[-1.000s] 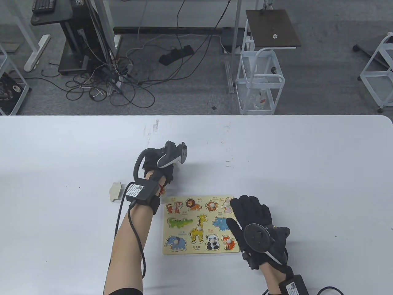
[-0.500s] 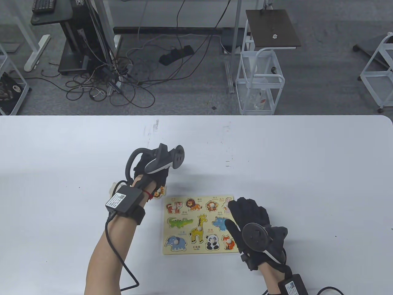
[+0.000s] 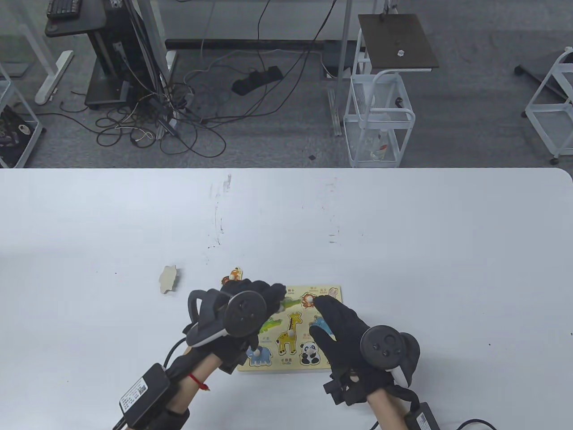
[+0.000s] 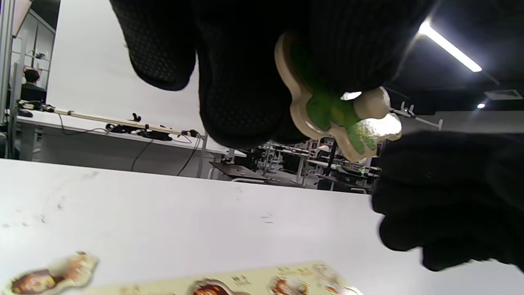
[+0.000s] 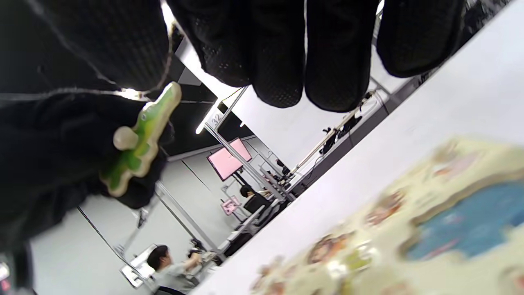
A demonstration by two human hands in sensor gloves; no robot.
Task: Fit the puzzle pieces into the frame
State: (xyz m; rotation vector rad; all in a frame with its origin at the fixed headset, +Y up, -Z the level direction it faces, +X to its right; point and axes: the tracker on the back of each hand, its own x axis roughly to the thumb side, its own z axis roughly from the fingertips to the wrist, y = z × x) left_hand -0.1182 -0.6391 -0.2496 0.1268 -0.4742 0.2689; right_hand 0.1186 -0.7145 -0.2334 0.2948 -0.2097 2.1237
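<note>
A piece is shown lifted clear of the frame (image 3: 333,293), so the step in hand is judged to be the carrying of a single piece, its seating not yet done. Nearest the camera, the right hand (image 3: 347,333) is laid over the right half of the frame with fingers straight and spread; nothing is gripped by it, and whether the board is actually touched cannot be told. Beside it, the left hand (image 3: 250,309) is held above the frame's left part, its fingers curled round the green crocodile piece (image 4: 327,112), which is pinched between thumb and fingertips with its small wooden knob exposed. A green crocodile-shaped area (image 3: 271,323) is seen on the board just beside that hand; it is presumably the recess, though this cannot be confirmed. The next move is judged to call for the piece to be turned flat, aligned with that outline and lowered into it. Farther off, a lion-coloured piece (image 3: 233,274) lies on the table just beyond the frame's far left corner, and a piece lying plain side up (image 3: 167,278) rests well to the left.
</note>
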